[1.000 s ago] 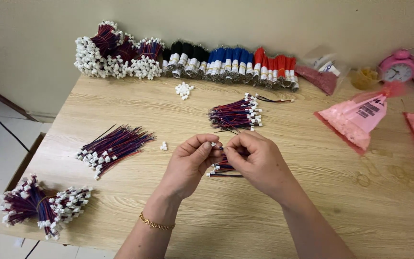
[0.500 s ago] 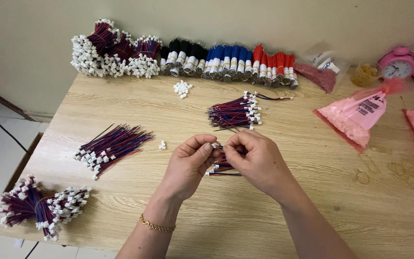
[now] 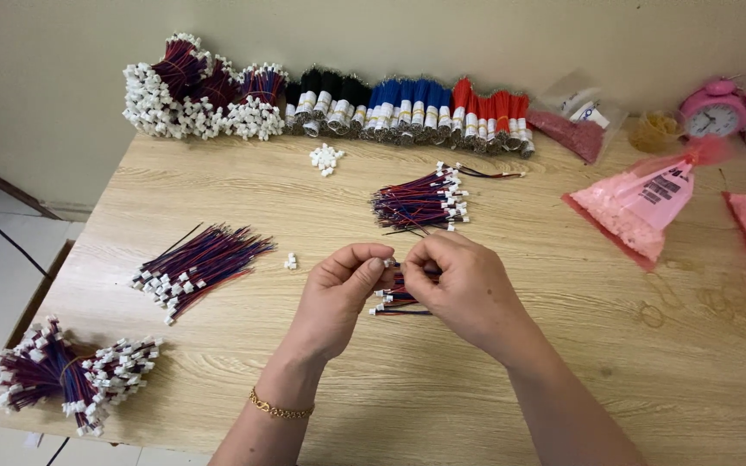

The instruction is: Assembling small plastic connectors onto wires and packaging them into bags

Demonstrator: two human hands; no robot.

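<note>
Head view, looking down on a wooden table [image 3: 494, 406]. Both forearms enter from the near edge and converge at the middle of the table. The left hand [image 3: 338, 298] is raised just above the surface, wrist bearing a gold bracelet [image 3: 280, 408], thumb and forefinger pinched together on a small white connector [image 3: 388, 261]. The right hand [image 3: 459, 285] meets it fingertip to fingertip, its fingers curled and closed on the same connector and its wires; the exact grip is hidden by the knuckles.

Beneath the hands lies a small bunch of red and blue wire leads [image 3: 395, 298], resting on the table at its centre. Its long axis runs roughly parallel to the near edge, with the white connector ends pointing toward the left edge.

A single loose connector [image 3: 290, 261] lies to the left of the hands. A fanned bundle [image 3: 196, 266] lies further toward the left edge, a tied bundle [image 3: 66, 371] at the near left corner, and another bundle [image 3: 420, 200] just beyond the hands. Along the far edge: tied bundles [image 3: 200, 91], spooled wire packs [image 3: 407, 108], pink bags [image 3: 641, 203] and a pink alarm clock [image 3: 714, 108].
</note>
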